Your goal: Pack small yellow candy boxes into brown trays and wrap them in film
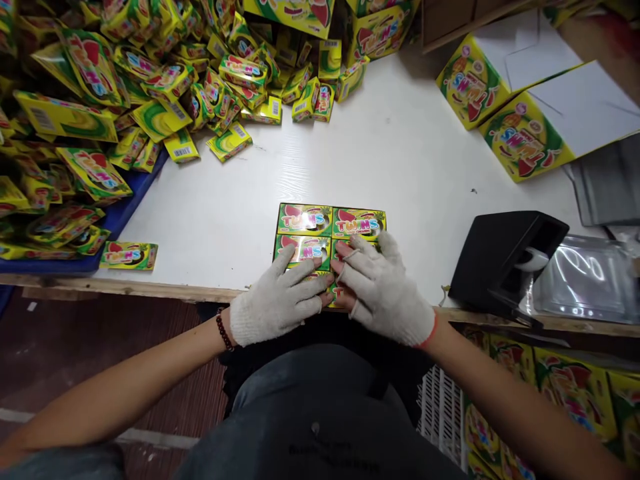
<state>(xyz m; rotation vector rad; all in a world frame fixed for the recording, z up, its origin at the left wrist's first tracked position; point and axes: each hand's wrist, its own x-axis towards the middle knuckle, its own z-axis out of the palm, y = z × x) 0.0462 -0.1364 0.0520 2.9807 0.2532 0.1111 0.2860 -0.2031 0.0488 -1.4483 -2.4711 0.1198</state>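
Several small yellow-green Twins boxes [305, 220] lie face up in a tight block at the table's front edge, two columns wide. A thin dark rim shows around the block's far side. My left hand [280, 297], in a white knit glove with bare fingertips, rests flat on the left column, fingers spread. Over the right column lies my right hand [383, 287], gloved the same way, its fingers stretched out and touching the box tops. The nearest boxes are partly hidden under both hands.
Loose Twins boxes [95, 120] heap over a blue tray [135, 200] on the left. One single box [129, 256] lies near the front edge. Two larger cartons [525, 143] stand far right. A black tape dispenser [500, 260] sits beside clear plastic [590, 280].
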